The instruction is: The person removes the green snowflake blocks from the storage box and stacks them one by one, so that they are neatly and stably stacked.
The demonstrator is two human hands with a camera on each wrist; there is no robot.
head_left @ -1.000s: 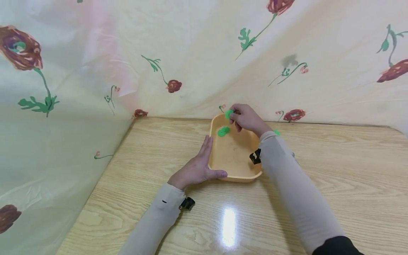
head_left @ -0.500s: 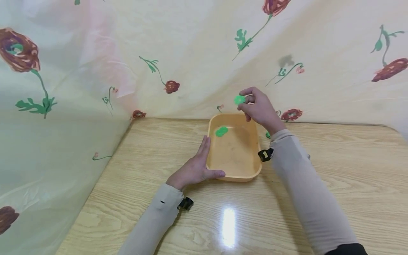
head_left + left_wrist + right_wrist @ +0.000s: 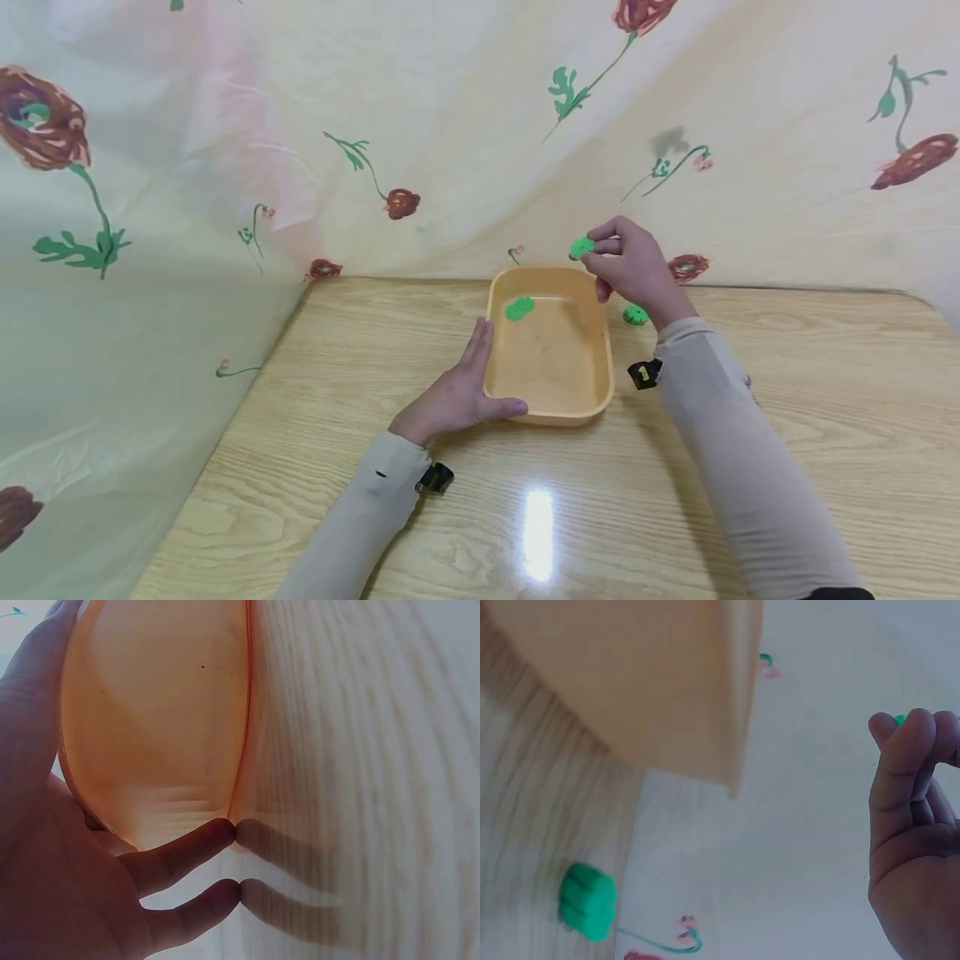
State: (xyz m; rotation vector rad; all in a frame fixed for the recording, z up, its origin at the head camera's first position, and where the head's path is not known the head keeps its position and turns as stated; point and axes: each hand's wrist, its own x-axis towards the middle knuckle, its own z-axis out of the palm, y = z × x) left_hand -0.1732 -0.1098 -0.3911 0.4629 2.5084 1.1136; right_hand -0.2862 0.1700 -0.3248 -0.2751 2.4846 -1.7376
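Note:
An orange plastic tray [image 3: 551, 358] stands on the table. My left hand [image 3: 457, 396] rests against its near left corner, fingers straight along the left side and thumb by the front rim. In the left wrist view, two fingertips of the left hand [image 3: 82, 862] touch the table. My right hand [image 3: 633, 262] pinches a small green disc with a scalloped edge [image 3: 581, 247], above the tray's far right corner. Most of that disc is hidden in the right wrist view. Overlapping green pieces [image 3: 519, 307] lie inside the tray, at its far left.
A green ridged stack [image 3: 635, 314] sits on the wooden table [image 3: 787, 375], right of the tray and below the right hand. A flower-patterned sheet [image 3: 465, 100] hangs along the back and left of the table.
My right hand has risen from over the tray and moved right with the green disc. The green stack beside the tray has come into fuller view. The left hand keeps its place at the tray.

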